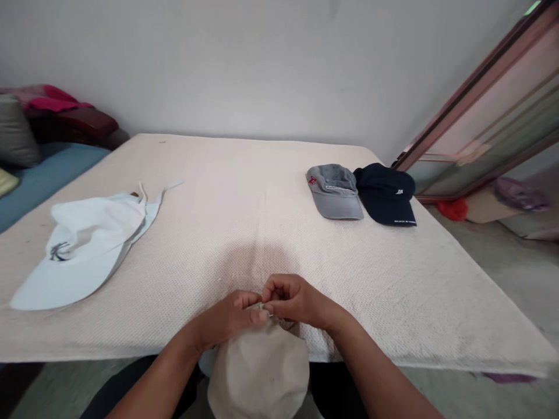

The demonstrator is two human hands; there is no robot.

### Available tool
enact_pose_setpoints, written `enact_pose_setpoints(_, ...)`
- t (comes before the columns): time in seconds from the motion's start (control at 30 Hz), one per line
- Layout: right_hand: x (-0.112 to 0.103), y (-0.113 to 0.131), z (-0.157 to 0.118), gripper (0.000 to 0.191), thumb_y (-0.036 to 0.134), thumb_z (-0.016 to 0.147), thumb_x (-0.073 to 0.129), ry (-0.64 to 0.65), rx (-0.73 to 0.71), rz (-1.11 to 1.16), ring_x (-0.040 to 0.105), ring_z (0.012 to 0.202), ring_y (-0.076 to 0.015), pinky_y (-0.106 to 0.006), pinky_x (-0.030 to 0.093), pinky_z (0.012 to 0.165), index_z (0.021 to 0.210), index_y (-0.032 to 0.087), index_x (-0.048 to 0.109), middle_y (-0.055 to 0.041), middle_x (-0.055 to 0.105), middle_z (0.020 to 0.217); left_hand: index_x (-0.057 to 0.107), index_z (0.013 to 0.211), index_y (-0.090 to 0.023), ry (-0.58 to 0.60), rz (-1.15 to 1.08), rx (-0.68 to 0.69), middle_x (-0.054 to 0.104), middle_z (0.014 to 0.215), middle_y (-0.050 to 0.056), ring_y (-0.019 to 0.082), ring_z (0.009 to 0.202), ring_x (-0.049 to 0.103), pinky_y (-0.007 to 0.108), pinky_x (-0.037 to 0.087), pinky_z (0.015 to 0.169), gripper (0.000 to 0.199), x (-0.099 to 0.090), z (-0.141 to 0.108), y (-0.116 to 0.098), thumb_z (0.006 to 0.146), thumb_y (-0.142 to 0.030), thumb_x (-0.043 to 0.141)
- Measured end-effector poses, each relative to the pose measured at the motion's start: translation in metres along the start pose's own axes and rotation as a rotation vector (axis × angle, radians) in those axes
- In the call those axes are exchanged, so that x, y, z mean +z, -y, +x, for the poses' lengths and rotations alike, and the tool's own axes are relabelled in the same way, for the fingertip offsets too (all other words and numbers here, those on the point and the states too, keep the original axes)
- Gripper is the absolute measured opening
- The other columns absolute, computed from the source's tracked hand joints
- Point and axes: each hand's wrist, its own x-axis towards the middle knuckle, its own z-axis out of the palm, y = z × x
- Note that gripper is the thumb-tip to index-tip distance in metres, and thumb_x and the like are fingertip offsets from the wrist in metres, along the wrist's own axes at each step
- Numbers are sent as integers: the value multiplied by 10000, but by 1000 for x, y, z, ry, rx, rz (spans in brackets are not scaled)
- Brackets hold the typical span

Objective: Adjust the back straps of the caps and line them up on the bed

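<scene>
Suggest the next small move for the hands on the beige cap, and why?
I'd probably steady the beige cap with the left hand and let the right hand gently work the pinched spot: both hands' fingertips meet at the cap's far edge, while its rounded crown faces the wearer. The detail between them is too small to tell.

Qty: 4 caps (262, 372), 2 hands (301, 301), 1 tbl (244, 192).
</scene>
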Motion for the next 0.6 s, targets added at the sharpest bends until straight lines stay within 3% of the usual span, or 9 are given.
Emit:
enact_pose_setpoints(0.17,2,-2,2,127,268,759,631,-11,39,41,375,438,-42,-165,258,396,770,160,566,61,466,532,665,784,-129,-36,-96,-34,553,632,-11,87,548,435,219,335,560,270,2,1,2,769,-399,646)
enact_pose_setpoints(0.4,0,5,-2,265,413,803,607,-21,-6,141,414,467,-60,-197,293,444,801,151,565,45,476,562,706,821,-96,-47,-291,42,653,697,79,148,634,571,262,418,637,276,5,2,-3,811,-352,603)
enact_pose_setpoints(0.6,-3,5,-6,288,416,778,653,52,-18,115,436,549,-67,-203,327,512,759,138,582,25,495,631,675,697,-122,-175,-322,47,652,650,47,120,562,550,225,413,560,261,4,1,-4,797,-356,621)
